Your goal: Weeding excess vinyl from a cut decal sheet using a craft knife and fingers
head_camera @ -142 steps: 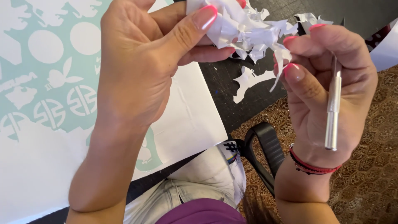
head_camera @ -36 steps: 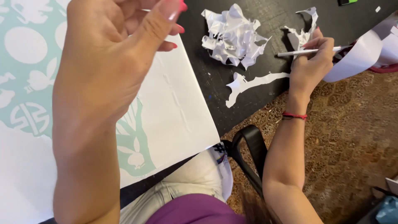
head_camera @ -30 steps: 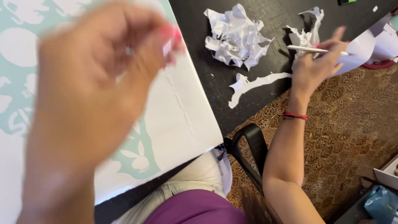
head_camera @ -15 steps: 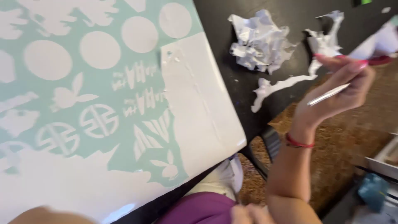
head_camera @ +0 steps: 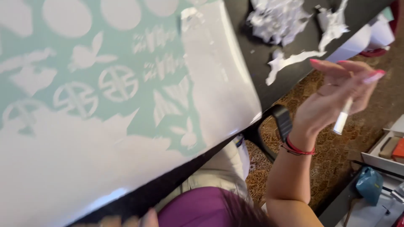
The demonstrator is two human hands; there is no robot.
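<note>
Right hand [head_camera: 336, 94] raised off desk [head_camera: 261, 63] edge, fingers pinching pen-like tool [head_camera: 341, 120], long axis tilted down-left. Teal sheet [head_camera: 97, 75] lies left of it. Left hand barely visible bottom edge, grip unclear.

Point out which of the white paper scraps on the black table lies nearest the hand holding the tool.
The long flat strip, lying near the table's edge just left of the right hand. The other scraps lie farther back, among them a crumpled heap.

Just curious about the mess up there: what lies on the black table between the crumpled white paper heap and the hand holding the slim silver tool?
In the head view, one long torn white paper strip lies there, on the black table.
</note>
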